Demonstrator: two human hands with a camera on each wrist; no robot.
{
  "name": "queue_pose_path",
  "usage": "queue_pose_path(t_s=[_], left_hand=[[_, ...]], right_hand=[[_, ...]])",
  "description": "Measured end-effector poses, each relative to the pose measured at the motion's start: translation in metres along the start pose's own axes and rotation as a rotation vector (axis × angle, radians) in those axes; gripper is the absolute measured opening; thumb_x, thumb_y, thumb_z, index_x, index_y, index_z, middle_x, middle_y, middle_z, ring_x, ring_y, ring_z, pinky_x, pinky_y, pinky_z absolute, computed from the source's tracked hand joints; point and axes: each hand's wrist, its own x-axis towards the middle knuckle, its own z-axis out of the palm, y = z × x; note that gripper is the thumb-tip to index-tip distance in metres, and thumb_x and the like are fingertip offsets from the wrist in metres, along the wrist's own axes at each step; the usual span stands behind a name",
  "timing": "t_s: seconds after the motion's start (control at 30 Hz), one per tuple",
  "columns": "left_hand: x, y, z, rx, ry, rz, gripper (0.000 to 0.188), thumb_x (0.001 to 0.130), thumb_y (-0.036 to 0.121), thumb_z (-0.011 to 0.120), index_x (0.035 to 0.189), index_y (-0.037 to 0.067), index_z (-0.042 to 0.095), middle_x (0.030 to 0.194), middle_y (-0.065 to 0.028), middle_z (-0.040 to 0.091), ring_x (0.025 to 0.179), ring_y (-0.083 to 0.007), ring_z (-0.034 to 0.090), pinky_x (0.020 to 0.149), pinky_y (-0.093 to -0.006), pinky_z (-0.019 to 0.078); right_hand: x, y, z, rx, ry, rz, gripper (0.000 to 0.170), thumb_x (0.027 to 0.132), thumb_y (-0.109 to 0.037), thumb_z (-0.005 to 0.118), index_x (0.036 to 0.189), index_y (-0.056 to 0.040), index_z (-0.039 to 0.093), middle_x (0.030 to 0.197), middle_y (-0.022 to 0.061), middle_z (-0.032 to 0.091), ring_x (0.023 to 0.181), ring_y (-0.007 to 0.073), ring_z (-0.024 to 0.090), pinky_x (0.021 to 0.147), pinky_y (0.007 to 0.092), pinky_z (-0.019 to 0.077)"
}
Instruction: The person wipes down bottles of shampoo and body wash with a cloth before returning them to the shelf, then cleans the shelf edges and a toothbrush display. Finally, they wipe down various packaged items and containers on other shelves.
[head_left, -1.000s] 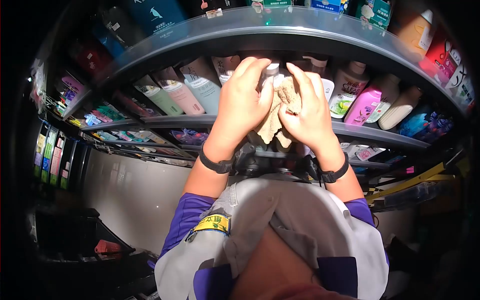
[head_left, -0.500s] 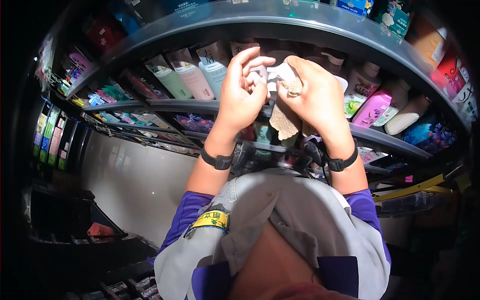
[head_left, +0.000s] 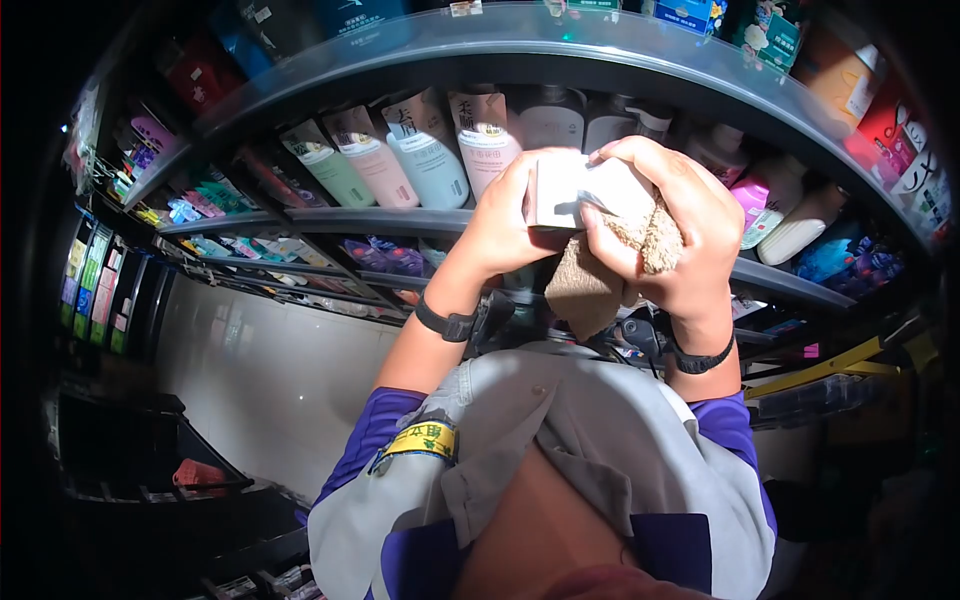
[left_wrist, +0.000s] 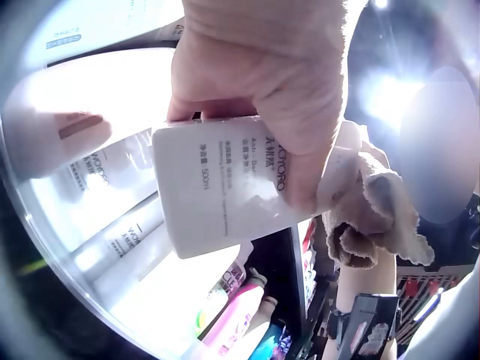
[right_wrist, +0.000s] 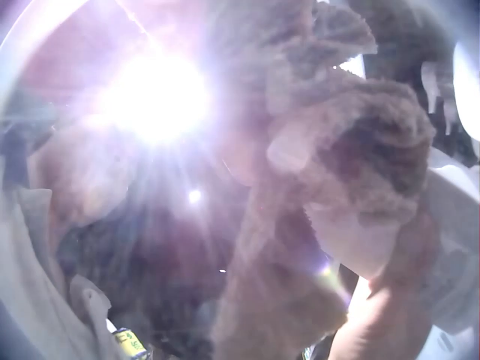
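My left hand (head_left: 502, 222) grips a white shampoo bottle (head_left: 557, 192) that lies tilted on its side in front of the shelf. In the left wrist view, printed text and "500ml" show on the bottle's face (left_wrist: 214, 191), and the thumb presses along it. A tan cloth (head_left: 588, 285) is bunched in my right hand (head_left: 708, 215), with one end hanging below. Those fingers curl round the bottle's top end, holding the cloth against it. In the right wrist view the folded cloth (right_wrist: 367, 142) hides much of the bottle, and glare washes out the left side.
Green, pink and blue bottles (head_left: 425, 155) line the shelf behind, left of the hands. A pink bottle (head_left: 755, 210) stands to the right. Above runs a clear shelf edge (head_left: 480, 52). A yellow metal frame (head_left: 830, 365) is at lower right, and a black basket (head_left: 130, 450) at lower left.
Both hands have drawn back from the shelf, bringing the white bottle out. The left hand's loose fingers have gripped it, and the right hand with the cloth has moved right.
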Motion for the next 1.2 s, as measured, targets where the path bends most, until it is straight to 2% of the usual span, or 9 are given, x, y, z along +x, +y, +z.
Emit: queue_pose_path(t_s=[0.2,0.4,0.53,0.67,0.77,0.93,1.07,1.13,1.2], left_hand=[[-0.009,0.02,0.011,0.23,0.189,-0.07,0.062,0.061,0.018,0.091,0.111,0.003,0.057,0.101,-0.0117,0.069,0.093,-0.0235,0.069,0.083,-0.0358,0.0537],[-0.035,0.033,0.017,0.167,0.321,-0.301,0.049,0.068,0.015,0.088,0.106,0.003,0.059,0.099,-0.0079,0.069,0.092,-0.0117,0.064,0.079,-0.03,0.0528],[-0.068,0.024,0.017,0.037,0.455,-0.484,0.046,0.07,0.015,0.086,0.104,0.003,0.059,0.098,-0.0049,0.067,0.089,-0.01,0.061,0.08,-0.0276,0.05],[-0.093,0.028,0.002,0.178,0.48,-0.512,0.054,0.071,0.014,0.087,0.114,0.003,0.055,0.106,-0.0052,0.067,0.096,-0.0111,0.061,0.085,-0.0287,0.0494],[-0.101,0.03,-0.008,-0.011,0.529,-0.495,0.061,0.072,0.015,0.088,0.121,0.002,0.054,0.117,-0.0074,0.065,0.107,-0.0124,0.06,0.095,-0.0303,0.0475],[-0.123,0.026,-0.046,-0.066,0.376,-0.568,0.068,0.072,0.014,0.087,0.128,0.0,0.051,0.122,-0.0082,0.064,0.11,-0.0133,0.059,0.096,-0.031,0.0474],[-0.135,0.039,-0.082,-0.031,0.208,-0.581,0.073,0.067,0.012,0.089,0.129,0.0,0.051,0.123,-0.0077,0.063,0.111,-0.0135,0.058,0.097,-0.0312,0.0471],[-0.139,0.051,-0.096,-0.096,0.224,-0.636,0.076,0.064,0.012,0.09,0.128,0.0,0.052,0.121,-0.0075,0.063,0.111,-0.0135,0.058,0.096,-0.0311,0.0471],[-0.144,0.056,-0.108,-0.152,0.197,-0.608,0.074,0.063,0.011,0.09,0.125,0.0,0.053,0.117,-0.0062,0.064,0.109,-0.0134,0.058,0.095,-0.0311,0.0475]], right_hand=[[0.002,0.011,-0.015,0.138,0.018,0.085,0.05,0.067,-0.011,0.086,0.112,-0.0028,0.067,0.103,0.0134,0.062,0.092,0.0261,0.062,0.081,0.0331,0.0526],[-0.028,0.038,0.036,0.427,0.374,0.226,0.047,0.077,-0.018,0.085,0.106,-0.0011,0.052,0.107,0.0146,0.051,0.09,0.0253,0.057,0.08,0.0343,0.0499],[-0.05,0.026,0.068,0.221,0.073,0.229,0.043,0.084,-0.027,0.077,0.116,-0.0033,0.06,0.122,0.0202,0.044,0.113,0.0359,0.045,0.096,0.0444,0.0406],[-0.071,0.006,0.089,0.389,-0.092,0.305,0.048,0.083,-0.015,0.071,0.129,-0.0078,0.061,0.123,0.0215,0.044,0.113,0.0373,0.047,0.099,0.0453,0.041],[-0.074,-0.009,0.098,0.613,-0.088,0.385,0.045,0.084,-0.009,0.065,0.128,-0.0062,0.06,0.121,0.0206,0.046,0.111,0.0359,0.05,0.1,0.0422,0.0417],[-0.05,-0.019,0.101,0.797,-0.277,0.414,0.041,0.085,-0.002,0.058,0.126,-0.0038,0.06,0.116,0.0168,0.052,0.109,0.0313,0.055,0.099,0.0362,0.0427],[-0.027,-0.031,0.116,1.468,-0.372,0.853,0.04,0.09,0.001,0.056,0.13,-0.0033,0.054,0.122,0.008,0.058,0.114,0.016,0.056,0.1,0.0305,0.0438],[-0.031,-0.033,0.144,1.287,-0.28,0.773,0.043,0.091,0.001,0.058,0.132,-0.0034,0.048,0.124,0.0062,0.057,0.115,0.0144,0.055,0.099,0.0277,0.0443],[-0.034,-0.042,0.166,1.292,-0.278,0.857,0.041,0.092,-0.016,0.068,0.128,-0.007,0.05,0.122,0.0062,0.059,0.112,0.0132,0.056,0.098,0.0286,0.0445]])
